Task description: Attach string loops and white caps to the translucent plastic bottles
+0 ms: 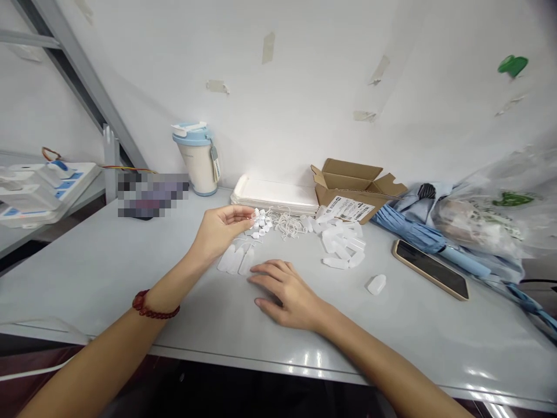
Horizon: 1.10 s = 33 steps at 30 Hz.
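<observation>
Reaching left grip (217, 230): fingertips narrowed beside white caps (262, 224); whether one is held cannot be told.
Right grip (289, 296): opened palm-down, translucent tubes (235, 260) near fingertips.

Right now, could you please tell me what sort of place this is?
Probably a workbench against a wall, with small white parts, translucent plastic pieces and an open cardboard box on it.

L hand (226, 226) fwd, half-curled; R hand (287, 294) closer in, palm dn, loosely spread

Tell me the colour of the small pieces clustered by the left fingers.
The small pieces are white, seen in the head view.
</observation>
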Each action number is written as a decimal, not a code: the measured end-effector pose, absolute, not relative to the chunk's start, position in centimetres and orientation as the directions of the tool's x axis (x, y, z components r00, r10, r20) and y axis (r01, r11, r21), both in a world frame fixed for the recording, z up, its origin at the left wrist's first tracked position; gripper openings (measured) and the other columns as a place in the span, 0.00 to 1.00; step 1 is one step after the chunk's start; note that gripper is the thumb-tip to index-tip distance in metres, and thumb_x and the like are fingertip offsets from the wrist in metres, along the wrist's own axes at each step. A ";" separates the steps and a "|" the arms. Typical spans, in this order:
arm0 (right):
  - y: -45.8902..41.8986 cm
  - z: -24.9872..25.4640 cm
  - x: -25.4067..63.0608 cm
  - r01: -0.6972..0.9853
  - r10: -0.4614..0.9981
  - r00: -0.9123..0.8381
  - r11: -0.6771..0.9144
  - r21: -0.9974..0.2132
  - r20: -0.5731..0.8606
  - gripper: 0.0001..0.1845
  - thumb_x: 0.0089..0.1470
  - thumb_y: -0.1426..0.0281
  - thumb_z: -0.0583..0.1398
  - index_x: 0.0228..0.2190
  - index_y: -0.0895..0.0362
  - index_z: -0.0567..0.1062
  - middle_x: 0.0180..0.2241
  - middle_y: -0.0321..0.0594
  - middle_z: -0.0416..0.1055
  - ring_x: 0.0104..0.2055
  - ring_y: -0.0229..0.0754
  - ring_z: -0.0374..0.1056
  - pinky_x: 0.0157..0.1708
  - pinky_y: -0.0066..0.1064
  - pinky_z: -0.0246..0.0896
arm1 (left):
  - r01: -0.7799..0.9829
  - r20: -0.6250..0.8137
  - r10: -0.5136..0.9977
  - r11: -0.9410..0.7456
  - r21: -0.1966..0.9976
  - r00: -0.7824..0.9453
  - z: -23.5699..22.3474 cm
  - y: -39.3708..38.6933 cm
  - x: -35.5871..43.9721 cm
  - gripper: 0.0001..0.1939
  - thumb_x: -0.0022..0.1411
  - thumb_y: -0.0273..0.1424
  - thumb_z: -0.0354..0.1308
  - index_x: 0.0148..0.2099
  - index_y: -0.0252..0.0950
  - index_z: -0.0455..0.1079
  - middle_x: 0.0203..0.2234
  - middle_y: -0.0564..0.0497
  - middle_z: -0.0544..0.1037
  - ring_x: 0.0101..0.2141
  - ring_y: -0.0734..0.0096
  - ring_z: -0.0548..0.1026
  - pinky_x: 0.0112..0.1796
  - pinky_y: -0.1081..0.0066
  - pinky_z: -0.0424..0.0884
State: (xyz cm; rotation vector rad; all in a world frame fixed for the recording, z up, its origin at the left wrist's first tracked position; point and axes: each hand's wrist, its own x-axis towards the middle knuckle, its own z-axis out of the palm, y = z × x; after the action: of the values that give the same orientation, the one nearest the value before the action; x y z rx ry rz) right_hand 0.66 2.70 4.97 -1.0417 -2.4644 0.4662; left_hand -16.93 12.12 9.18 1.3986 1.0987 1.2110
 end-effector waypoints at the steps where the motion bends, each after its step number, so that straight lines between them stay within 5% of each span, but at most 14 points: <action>1: 2.7 5.0 0.7 0.592 0.736 -0.628 0.663 -0.458 0.254 0.20 0.55 0.69 0.57 0.49 0.59 0.68 0.53 0.45 0.64 0.53 0.50 0.56 0.51 0.44 0.54 | 0.033 0.130 0.985 -0.135 0.990 0.110 9.1 12.2 -16.9 0.14 0.44 0.30 0.67 0.37 0.33 0.75 0.33 0.48 0.79 0.36 0.65 0.75 0.41 0.67 0.71; 11: 2.9 5.4 1.3 0.614 0.732 -0.614 0.678 -0.404 0.295 0.16 0.54 0.72 0.56 0.46 0.59 0.69 0.50 0.48 0.67 0.50 0.49 0.60 0.48 0.43 0.57 | 0.045 0.056 0.984 -0.064 0.997 0.168 9.2 11.3 -16.5 0.11 0.46 0.31 0.67 0.34 0.33 0.74 0.28 0.51 0.78 0.31 0.70 0.76 0.36 0.70 0.73; 15: 3.7 6.2 3.9 0.766 0.793 -0.544 0.602 -0.225 0.273 0.20 0.48 0.82 0.53 0.44 0.62 0.70 0.46 0.50 0.68 0.46 0.48 0.62 0.44 0.40 0.57 | 0.074 0.028 0.978 -0.044 0.996 0.205 9.6 10.9 -16.3 0.10 0.48 0.32 0.65 0.34 0.34 0.73 0.27 0.52 0.78 0.30 0.71 0.75 0.34 0.71 0.73; 18: 4.4 7.0 6.2 0.932 0.897 -0.359 0.361 0.043 0.258 0.19 0.46 0.86 0.50 0.38 0.64 0.73 0.42 0.53 0.70 0.43 0.51 0.63 0.40 0.41 0.56 | 0.102 0.024 0.966 -0.052 0.993 0.256 9.6 10.7 -16.3 0.10 0.49 0.33 0.65 0.34 0.34 0.73 0.27 0.52 0.77 0.29 0.72 0.75 0.34 0.71 0.72; 20: 4.7 7.8 7.5 0.971 0.949 -0.227 0.205 0.119 0.220 0.16 0.49 0.83 0.50 0.36 0.64 0.73 0.39 0.53 0.70 0.42 0.53 0.63 0.38 0.40 0.55 | 0.116 0.021 0.959 -0.056 0.992 0.282 9.6 10.5 -16.3 0.10 0.49 0.33 0.65 0.34 0.34 0.73 0.27 0.53 0.77 0.28 0.73 0.74 0.34 0.72 0.72; 27: 4.2 10.0 9.5 0.997 0.998 -0.051 0.053 0.052 -0.037 0.13 0.49 0.78 0.53 0.37 0.61 0.73 0.35 0.47 0.72 0.43 0.49 0.64 0.41 0.37 0.55 | 0.137 0.009 0.944 -0.057 0.989 0.329 9.7 10.1 -16.0 0.09 0.51 0.33 0.64 0.34 0.34 0.72 0.27 0.52 0.77 0.29 0.72 0.74 0.35 0.71 0.72; 33: 3.9 9.9 9.5 0.996 0.975 -0.081 0.070 -0.061 -0.208 0.14 0.46 0.81 0.56 0.36 0.62 0.74 0.35 0.48 0.72 0.40 0.49 0.66 0.37 0.35 0.58 | 0.138 0.006 0.938 -0.058 0.989 0.347 9.6 10.1 -16.0 0.09 0.50 0.33 0.64 0.33 0.34 0.72 0.26 0.53 0.75 0.29 0.73 0.73 0.34 0.71 0.71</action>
State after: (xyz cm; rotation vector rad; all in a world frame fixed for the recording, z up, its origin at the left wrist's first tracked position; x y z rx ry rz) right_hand 9.50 3.93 9.88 -2.2009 -2.3767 0.3054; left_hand -16.01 10.05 9.62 1.4856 1.0279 0.8925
